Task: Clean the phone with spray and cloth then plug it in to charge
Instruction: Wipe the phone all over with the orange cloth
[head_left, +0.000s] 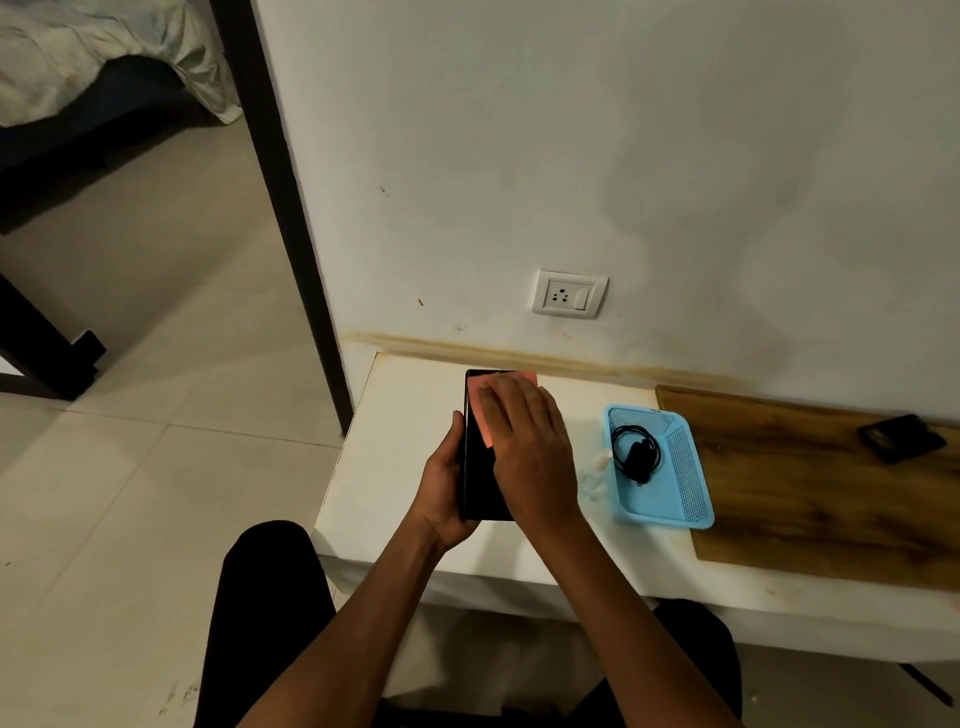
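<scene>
Bare forearms (400, 597); legs (260, 597) in black, probably trousers.

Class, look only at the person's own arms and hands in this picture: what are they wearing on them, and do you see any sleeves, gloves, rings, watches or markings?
Both forearms are bare up to the bottom edge of the picture, with no sleeves in view. The left hand and the right hand wear no gloves. No ring, watch, bracelet or marking shows on either.

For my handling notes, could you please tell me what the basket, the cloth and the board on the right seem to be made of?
Basket: light blue plastic, judging by its moulded mesh walls and smooth rim. Cloth: thin, soft, salmon-pink fabric, probably microfibre; it lies flat on the phone under the right hand. Board: brown with a wood-grain pattern and a matte look; solid wood or laminate cannot be told.
</scene>
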